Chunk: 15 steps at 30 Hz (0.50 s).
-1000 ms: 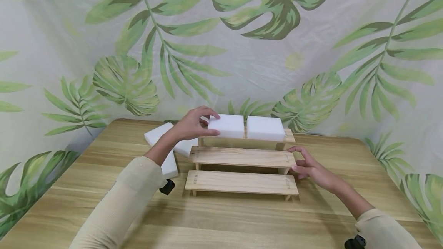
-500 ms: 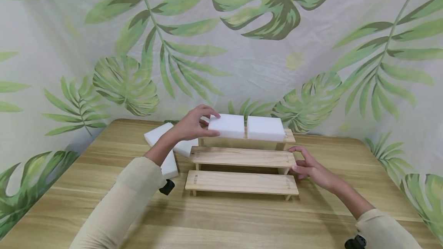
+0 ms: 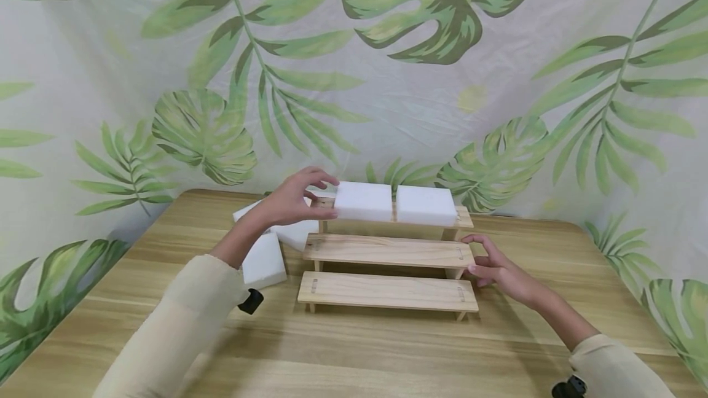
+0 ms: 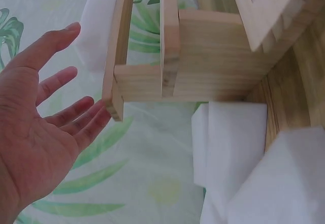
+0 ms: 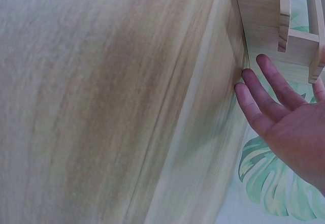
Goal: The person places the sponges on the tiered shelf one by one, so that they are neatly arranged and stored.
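A wooden three-step display stand (image 3: 384,290) stands on the table. Two white foam blocks (image 3: 363,200) lie side by side on its top step. My left hand (image 3: 293,198) is just left of the left block, thumb and fingers spread. In the left wrist view the same hand (image 4: 45,127) has nothing in it, and its lower fingertips come close to the top step's end; whether they touch is unclear. My right hand (image 3: 506,272) holds the right end of the middle step between thumb and index finger. Its other fingers (image 5: 274,104) stretch out loosely beside the stand.
Several more white foam blocks (image 3: 264,260) lie loosely overlapping on the wooden table (image 3: 359,355), left of the stand. A leaf-patterned cloth (image 3: 398,109) hangs behind the table.
My left hand has let go of the left foam block and moved slightly left, away from it. The block stays on the top step. My right hand has kept its place.
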Available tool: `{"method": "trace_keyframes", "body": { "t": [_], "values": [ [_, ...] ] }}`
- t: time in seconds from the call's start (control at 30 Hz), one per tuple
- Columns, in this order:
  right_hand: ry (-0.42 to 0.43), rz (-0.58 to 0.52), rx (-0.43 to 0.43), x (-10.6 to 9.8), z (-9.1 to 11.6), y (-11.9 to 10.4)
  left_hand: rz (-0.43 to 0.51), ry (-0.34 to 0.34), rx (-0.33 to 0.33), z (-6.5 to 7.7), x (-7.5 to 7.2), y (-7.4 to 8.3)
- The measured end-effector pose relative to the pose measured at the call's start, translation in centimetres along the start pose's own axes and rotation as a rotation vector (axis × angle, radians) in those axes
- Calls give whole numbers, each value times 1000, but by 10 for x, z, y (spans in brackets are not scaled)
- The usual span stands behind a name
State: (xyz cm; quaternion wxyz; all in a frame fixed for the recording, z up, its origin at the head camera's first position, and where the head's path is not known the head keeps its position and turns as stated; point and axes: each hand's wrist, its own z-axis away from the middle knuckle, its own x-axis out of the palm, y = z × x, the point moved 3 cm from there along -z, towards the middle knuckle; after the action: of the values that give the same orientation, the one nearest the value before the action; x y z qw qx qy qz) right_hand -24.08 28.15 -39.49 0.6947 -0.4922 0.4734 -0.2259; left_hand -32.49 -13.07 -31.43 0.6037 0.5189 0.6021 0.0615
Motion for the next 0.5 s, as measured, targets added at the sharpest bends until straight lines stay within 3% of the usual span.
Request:
{"method": "trace_keyframes", "body": {
  "t": [0.27,0.5],
  "values": [
    [-3,-4,-1,0,0,-1,-59,45,5,32,-18,-6],
    [-2,-2,-2,0,1,-1,-163,88,0,62,-31,-12]
  ]
}}
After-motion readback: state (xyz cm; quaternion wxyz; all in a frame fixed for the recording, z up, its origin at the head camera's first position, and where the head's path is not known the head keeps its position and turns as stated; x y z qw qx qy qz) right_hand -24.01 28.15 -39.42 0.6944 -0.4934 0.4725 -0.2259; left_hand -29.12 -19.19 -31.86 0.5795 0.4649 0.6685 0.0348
